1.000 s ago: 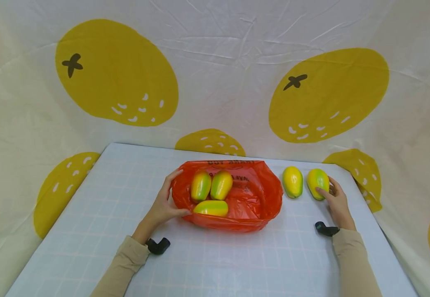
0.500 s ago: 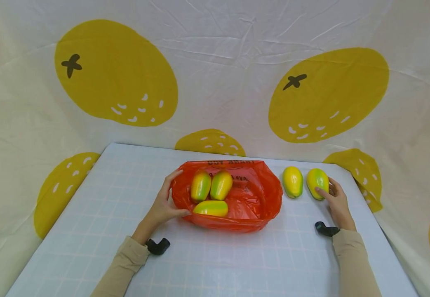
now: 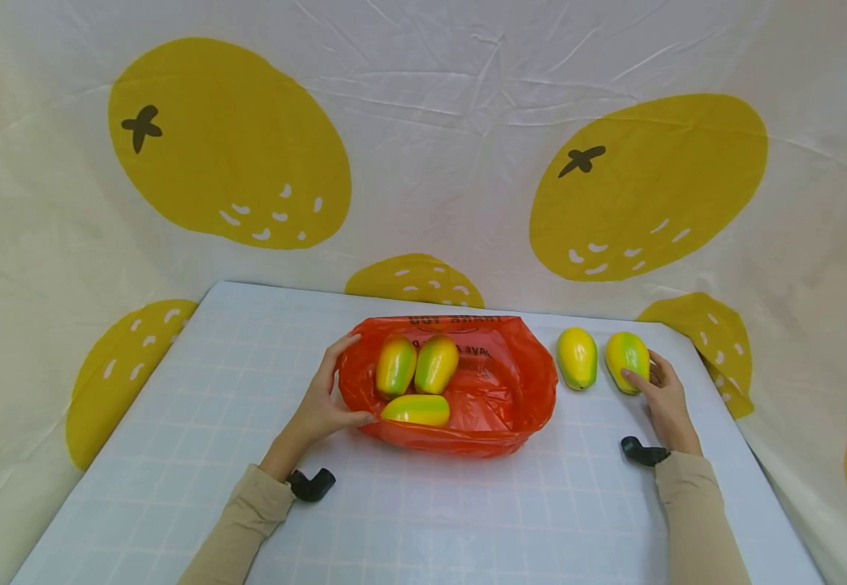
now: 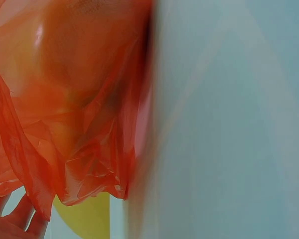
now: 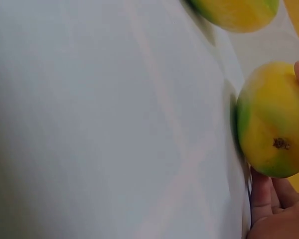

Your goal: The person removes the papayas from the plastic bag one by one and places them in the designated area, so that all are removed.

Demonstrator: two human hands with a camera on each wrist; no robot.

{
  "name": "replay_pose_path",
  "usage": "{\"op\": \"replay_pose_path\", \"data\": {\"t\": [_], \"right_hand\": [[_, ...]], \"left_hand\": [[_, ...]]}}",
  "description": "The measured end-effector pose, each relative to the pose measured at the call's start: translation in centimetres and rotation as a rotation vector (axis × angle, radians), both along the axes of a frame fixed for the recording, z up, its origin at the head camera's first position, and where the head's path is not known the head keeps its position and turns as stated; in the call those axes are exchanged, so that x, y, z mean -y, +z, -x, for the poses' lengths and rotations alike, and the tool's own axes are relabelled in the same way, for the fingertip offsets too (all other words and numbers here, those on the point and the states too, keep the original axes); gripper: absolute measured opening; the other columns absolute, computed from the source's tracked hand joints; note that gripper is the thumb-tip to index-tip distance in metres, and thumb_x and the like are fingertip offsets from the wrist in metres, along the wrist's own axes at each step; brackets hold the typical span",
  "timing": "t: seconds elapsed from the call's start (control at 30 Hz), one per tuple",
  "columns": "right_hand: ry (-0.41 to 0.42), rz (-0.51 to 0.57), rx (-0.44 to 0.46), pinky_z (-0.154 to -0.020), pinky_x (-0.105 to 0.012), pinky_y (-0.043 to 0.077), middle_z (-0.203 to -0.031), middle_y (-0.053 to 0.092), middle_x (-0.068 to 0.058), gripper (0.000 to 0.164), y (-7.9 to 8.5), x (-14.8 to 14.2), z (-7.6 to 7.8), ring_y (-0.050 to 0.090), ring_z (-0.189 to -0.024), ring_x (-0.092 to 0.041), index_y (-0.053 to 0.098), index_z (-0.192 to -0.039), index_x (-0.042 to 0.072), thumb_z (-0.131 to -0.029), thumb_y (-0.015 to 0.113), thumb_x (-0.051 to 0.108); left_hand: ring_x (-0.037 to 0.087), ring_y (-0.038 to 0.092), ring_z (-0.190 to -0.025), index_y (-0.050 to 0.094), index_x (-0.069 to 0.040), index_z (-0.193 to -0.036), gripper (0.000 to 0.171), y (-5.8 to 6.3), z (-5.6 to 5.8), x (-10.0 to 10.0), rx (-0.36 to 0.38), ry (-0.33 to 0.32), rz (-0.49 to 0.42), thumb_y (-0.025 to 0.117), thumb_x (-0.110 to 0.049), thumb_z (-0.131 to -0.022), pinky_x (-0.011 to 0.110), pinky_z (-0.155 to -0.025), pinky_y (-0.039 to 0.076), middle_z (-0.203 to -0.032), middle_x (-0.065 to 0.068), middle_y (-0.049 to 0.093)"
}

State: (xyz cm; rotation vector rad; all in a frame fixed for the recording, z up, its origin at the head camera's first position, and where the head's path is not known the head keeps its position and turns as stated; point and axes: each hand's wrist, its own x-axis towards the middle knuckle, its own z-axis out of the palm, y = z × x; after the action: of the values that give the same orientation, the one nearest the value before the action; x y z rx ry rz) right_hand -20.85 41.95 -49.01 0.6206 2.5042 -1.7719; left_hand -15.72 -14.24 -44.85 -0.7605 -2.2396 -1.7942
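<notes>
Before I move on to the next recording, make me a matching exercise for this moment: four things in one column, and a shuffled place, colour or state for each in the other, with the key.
Column one
1. Red bag
2. Left hand
3. Right hand
4. Tabletop

Column two
A. At the rightmost fruit, thumb against it
B. Pale blue
C. Open at the top, with three fruits inside
D. Holding the bag by its left end

Pairs: 1-C, 2-D, 3-A, 4-B
</notes>
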Motion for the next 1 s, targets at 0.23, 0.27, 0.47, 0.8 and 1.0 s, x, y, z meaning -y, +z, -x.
{"op": "replay_pose_path", "data": {"t": [0.23,0.27,0.47,0.8,1.0], "right_hand": [[-0.005,-0.03,0.02,-0.116,-0.063,0.016,-0.165,0.005,-0.019,0.1,0.16,0.31,-0.05,0.011,-0.146,-0.042,0.007,-0.161,0.02,-0.089,0.068,0.054],[-0.005,-0.032,0.02,-0.116,-0.063,0.016,-0.165,0.005,-0.018,0.1,0.15,0.37,-0.05,0.011,-0.146,-0.041,0.007,-0.161,0.02,-0.089,0.068,0.054],[0.004,-0.031,0.015,-0.116,-0.063,0.017,-0.164,0.007,-0.019,0.1,0.0,0.53,0.0,0.012,-0.146,-0.041,0.008,-0.161,0.02,-0.088,0.068,0.054],[0.01,-0.03,0.014,-0.117,-0.063,0.014,-0.165,0.005,-0.018,0.104,-0.27,0.4,0.13,0.011,-0.147,-0.041,0.006,-0.161,0.018,-0.087,0.07,0.055],[0.008,-0.023,0.014,-0.117,-0.063,0.014,-0.165,0.005,-0.018,0.103,-0.22,0.3,0.12,0.011,-0.146,-0.042,0.007,-0.161,0.019,-0.087,0.069,0.056]], "left_hand": [[0.032,0.029,-0.143,0.029,0.003,-0.149,0.101,0.14,-0.11,0.03,0.01,0.005,0.006,0.089,-0.008,-0.069,0.062,-0.112,0.028,-0.156,0.021,0.031],[0.033,0.029,-0.143,0.029,0.003,-0.149,0.101,0.15,-0.12,0.04,0.01,0.006,0.006,0.089,-0.008,-0.069,0.062,-0.112,0.028,-0.156,0.021,0.031],[0.031,0.029,-0.143,0.029,0.002,-0.149,0.101,0.06,-0.08,0.1,0.012,0.007,0.01,0.089,-0.009,-0.07,0.061,-0.112,0.028,-0.156,0.019,0.031],[0.026,0.03,-0.143,0.029,0.003,-0.149,0.101,-0.01,-0.03,0.06,0.003,0.002,0.008,0.09,-0.009,-0.069,0.061,-0.113,0.028,-0.155,0.02,0.032],[0.029,0.03,-0.143,0.029,0.003,-0.149,0.101,0.07,-0.1,0.02,0.0,0.007,0.011,0.089,-0.008,-0.069,0.06,-0.112,0.029,-0.156,0.02,0.032]]}}
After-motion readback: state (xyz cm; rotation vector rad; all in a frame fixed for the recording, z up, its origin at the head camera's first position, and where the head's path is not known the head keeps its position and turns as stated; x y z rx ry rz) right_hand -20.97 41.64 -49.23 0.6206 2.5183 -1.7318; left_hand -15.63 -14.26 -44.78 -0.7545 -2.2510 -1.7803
